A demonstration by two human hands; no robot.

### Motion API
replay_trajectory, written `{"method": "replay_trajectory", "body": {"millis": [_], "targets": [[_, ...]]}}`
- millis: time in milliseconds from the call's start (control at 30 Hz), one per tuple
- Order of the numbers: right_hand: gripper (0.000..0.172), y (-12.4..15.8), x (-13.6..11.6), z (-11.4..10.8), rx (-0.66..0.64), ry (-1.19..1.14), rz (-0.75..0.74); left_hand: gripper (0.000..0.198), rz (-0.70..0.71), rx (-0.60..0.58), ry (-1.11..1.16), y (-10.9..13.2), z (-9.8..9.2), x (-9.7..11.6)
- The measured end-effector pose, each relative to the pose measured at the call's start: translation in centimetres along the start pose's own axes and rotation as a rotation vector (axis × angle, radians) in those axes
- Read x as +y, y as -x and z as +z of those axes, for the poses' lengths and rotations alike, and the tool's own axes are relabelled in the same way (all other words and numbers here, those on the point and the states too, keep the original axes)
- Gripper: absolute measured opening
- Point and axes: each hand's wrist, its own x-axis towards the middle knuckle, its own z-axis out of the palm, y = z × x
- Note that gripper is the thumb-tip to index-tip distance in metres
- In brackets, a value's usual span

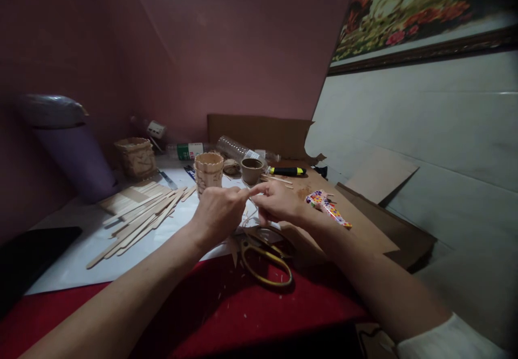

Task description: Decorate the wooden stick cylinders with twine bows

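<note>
My left hand (218, 212) and my right hand (277, 202) meet fingertip to fingertip over a white sheet (81, 256), pinching something thin and pale between them; what it is I cannot make out. Just below the hands lie yellow-handled scissors (265, 256) on the red tabletop (226, 305). A small cup made of wooden sticks (209, 171) stands right behind my left hand. A pile of flat wooden sticks (140, 216) lies to the left of it.
A brown round pot (252, 170), a yellow-and-black cutter (287, 171), a colourful patterned strip (327, 208), a woven basket (135, 156), a purple bin (75, 154), a clear bottle (232, 147) and cardboard sheets (380, 175) surround the work spot. A dark flat object (32, 251) lies at the left.
</note>
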Motion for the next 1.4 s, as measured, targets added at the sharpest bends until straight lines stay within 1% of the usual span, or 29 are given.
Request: {"method": "replay_trajectory", "body": {"millis": [33,67,100,167,200,267,300,367,433,500,567,633,767,867,967,1133,1233,1333,1400], "targets": [[0.030,-0.2,0.2,-0.3,-0.094,-0.131,0.033,0.024,0.010,0.000,-0.003,0.0,0.0,0.0],[0.027,-0.3,0.5,-0.6,-0.159,-0.231,0.047,0.025,0.019,0.000,-0.002,0.0,0.0,0.0],[0.023,-0.4,0.7,-0.7,-0.195,-0.296,0.048,0.025,0.028,0.003,0.003,0.0,0.0,-0.1],[0.015,-0.6,1.0,-0.9,-0.196,-0.326,0.027,0.026,0.033,0.011,0.035,0.0,0.0,-0.2],[0.014,-0.6,1.1,-0.8,-0.160,-0.297,0.010,0.025,0.019,0.020,0.069,0.0,0.1,-0.2],[0.014,-0.6,1.1,-0.4,-0.017,-0.179,-0.049,0.024,-0.074,0.047,0.200,-0.2,0.3,-0.3],[0.014,-0.5,1.1,-0.2,0.069,-0.109,-0.092,0.022,-0.138,0.061,0.313,-0.3,0.4,-0.4],[0.015,-0.4,1.0,0.2,0.216,0.009,-0.188,0.017,-0.273,0.071,0.641,-0.6,0.5,-0.6],[0.017,-0.4,1.0,0.4,0.309,0.088,-0.279,0.011,-0.425,0.014,1.023,-1.0,0.3,-0.8],[0.018,-0.3,1.0,0.5,0.375,0.147,-0.364,0.010,-0.574,-0.087,1.340,-1.2,-0.1,-0.9],[0.017,-0.3,1.1,0.4,0.414,0.184,-0.439,0.011,-0.658,-0.168,1.541,-1.3,-0.6,-0.9],[0.017,-0.3,1.3,0.4,0.423,0.197,-0.489,0.011,-0.660,-0.215,1.659,-1.2,-0.9,-1.1],[0.017,-0.4,1.7,0.7,0.446,0.240,-0.514,0.015,-0.653,-0.321,1.813,-0.9,-0.6,-1.5],[0.018,-0.2,1.7,0.9,0.479,0.279,-0.479,0.014,-0.663,-0.374,1.876,-0.9,-0.2,-1.8],[0.019,0.1,1.3,0.9,0.480,0.319,-0.417,0.009,-0.651,-0.370,1.883,-0.9,-0.1,-1.8],[0.022,0.4,1.1,0.7,0.490,0.373,-0.342,0.009,-0.665,-0.330,1.863,-0.9,-0.4,-1.3],[0.026,0.4,1.6,0.6,0.495,0.391,-0.338,0.007,-0.678,-0.358,1.928,-0.9,-0.4,-1.2],[0.028,0.4,1.9,0.5,0.503,0.417,-0.360,0.020,-0.691,-0.431,2.026,-0.9,-0.4,-1.3],[0.029,0.5,1.8,0.5,0.484,0.422,-0.365,0.029,-0.685,-0.487,2.071,-0.8,-0.4,-1.5]]}}
